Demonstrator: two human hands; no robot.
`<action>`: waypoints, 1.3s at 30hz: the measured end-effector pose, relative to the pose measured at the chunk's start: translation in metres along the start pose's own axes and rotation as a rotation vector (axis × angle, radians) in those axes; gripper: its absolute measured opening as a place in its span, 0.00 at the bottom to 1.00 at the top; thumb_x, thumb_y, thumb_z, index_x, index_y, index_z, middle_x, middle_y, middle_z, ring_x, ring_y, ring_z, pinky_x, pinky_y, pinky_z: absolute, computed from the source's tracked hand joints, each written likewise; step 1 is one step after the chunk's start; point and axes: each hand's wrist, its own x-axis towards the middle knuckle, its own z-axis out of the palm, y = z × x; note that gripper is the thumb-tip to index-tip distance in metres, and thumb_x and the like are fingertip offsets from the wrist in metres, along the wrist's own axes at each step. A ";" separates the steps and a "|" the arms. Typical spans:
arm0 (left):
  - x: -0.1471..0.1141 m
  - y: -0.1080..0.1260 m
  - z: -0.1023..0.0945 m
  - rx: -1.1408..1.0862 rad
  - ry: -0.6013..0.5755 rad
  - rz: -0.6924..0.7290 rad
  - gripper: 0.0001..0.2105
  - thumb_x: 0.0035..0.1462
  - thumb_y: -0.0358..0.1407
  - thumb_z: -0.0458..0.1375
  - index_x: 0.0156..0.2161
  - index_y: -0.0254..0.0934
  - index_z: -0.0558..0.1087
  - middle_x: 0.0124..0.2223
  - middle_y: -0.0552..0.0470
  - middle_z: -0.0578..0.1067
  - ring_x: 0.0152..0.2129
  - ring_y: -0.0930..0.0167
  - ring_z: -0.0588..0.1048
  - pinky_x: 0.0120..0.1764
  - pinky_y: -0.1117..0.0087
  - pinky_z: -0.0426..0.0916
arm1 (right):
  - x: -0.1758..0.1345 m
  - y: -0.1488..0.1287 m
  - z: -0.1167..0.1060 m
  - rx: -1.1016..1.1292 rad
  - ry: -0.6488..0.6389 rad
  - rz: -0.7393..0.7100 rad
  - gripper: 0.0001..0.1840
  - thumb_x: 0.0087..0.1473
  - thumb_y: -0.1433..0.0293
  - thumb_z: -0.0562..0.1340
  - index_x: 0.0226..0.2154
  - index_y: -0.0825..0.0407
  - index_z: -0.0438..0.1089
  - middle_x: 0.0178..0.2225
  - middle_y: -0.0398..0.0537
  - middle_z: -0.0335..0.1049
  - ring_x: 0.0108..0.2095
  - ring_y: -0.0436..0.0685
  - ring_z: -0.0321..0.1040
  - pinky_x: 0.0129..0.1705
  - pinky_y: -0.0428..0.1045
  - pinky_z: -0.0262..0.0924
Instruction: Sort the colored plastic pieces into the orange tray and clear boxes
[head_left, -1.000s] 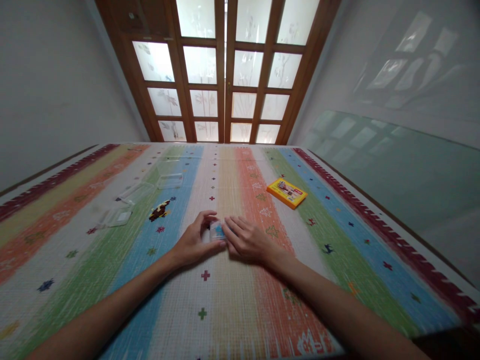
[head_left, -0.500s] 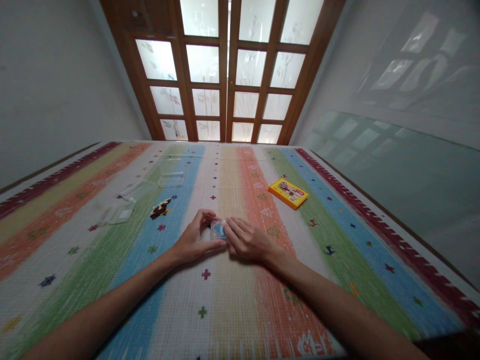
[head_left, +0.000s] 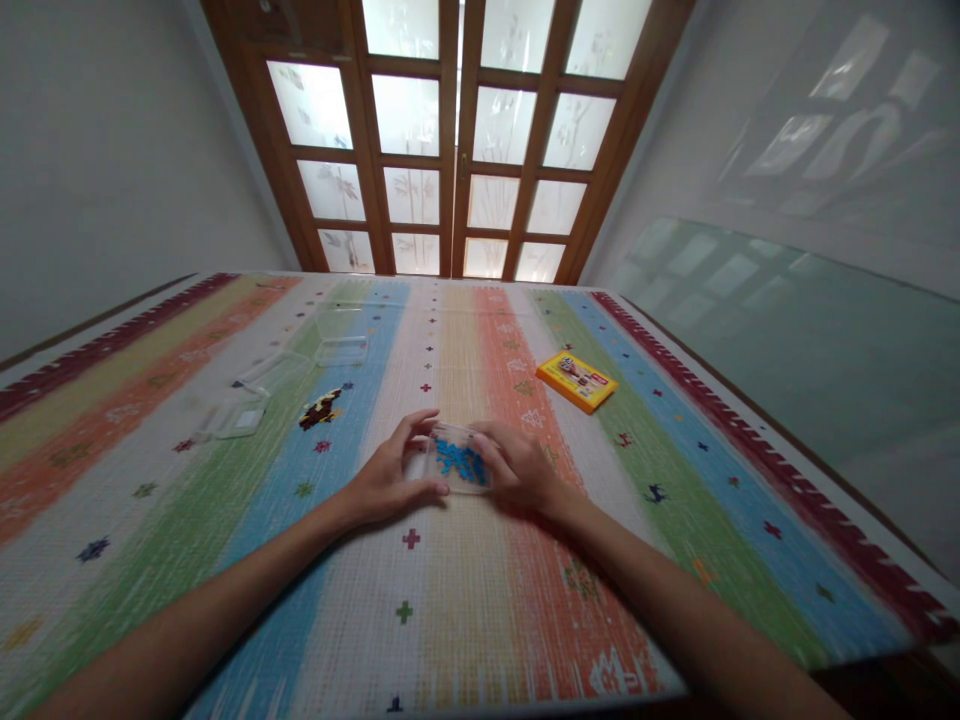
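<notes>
A small clear plastic box is between my hands over the middle of the striped cloth. Loose small blue pieces show inside it. The fingers and thumb of my left hand grip the box's left end. At the right end, my right hand is closed around the box, its fingers partly covering that side. Whether a lid is on the box, I cannot tell.
A pile of small brown and cream pieces lies left of my hands. Beyond it are open clear plastic boxes. A yellow box with a printed picture rests to the right. The striped tablecloth covers the table.
My right hand has shifted right along the clear box, uncovering more of it. The blue pieces are now spread and plainly visible. My left hand stays at the left end.
</notes>
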 end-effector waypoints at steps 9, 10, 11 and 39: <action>-0.002 0.006 -0.019 0.116 -0.106 0.122 0.28 0.61 0.40 0.67 0.64 0.44 0.67 0.61 0.41 0.72 0.54 0.60 0.75 0.60 0.51 0.70 | 0.010 -0.003 -0.003 0.701 0.160 0.593 0.30 0.60 0.41 0.60 0.42 0.50 0.74 0.33 0.53 0.82 0.29 0.58 0.78 0.33 0.53 0.72; -0.003 0.008 -0.020 0.116 -0.134 0.123 0.29 0.60 0.40 0.68 0.65 0.44 0.67 0.61 0.42 0.73 0.53 0.60 0.76 0.59 0.51 0.71 | 0.011 -0.004 -0.003 0.727 0.139 0.606 0.30 0.59 0.41 0.61 0.42 0.50 0.74 0.32 0.52 0.82 0.28 0.58 0.77 0.32 0.53 0.71; -0.005 0.009 -0.021 0.107 -0.159 0.117 0.31 0.59 0.40 0.68 0.66 0.44 0.66 0.61 0.41 0.73 0.52 0.60 0.76 0.59 0.51 0.71 | 0.011 -0.004 -0.003 0.745 0.118 0.615 0.30 0.59 0.41 0.61 0.42 0.50 0.74 0.31 0.52 0.82 0.28 0.58 0.77 0.33 0.53 0.71; -0.003 0.031 -0.179 0.943 0.486 0.163 0.25 0.51 0.42 0.62 0.55 0.39 0.69 0.42 0.51 0.70 0.39 0.61 0.73 0.53 0.53 0.70 | 0.005 0.025 0.003 0.596 -0.013 0.698 0.18 0.58 0.54 0.61 0.29 0.50 0.73 0.34 0.50 0.77 0.33 0.55 0.72 0.38 0.51 0.68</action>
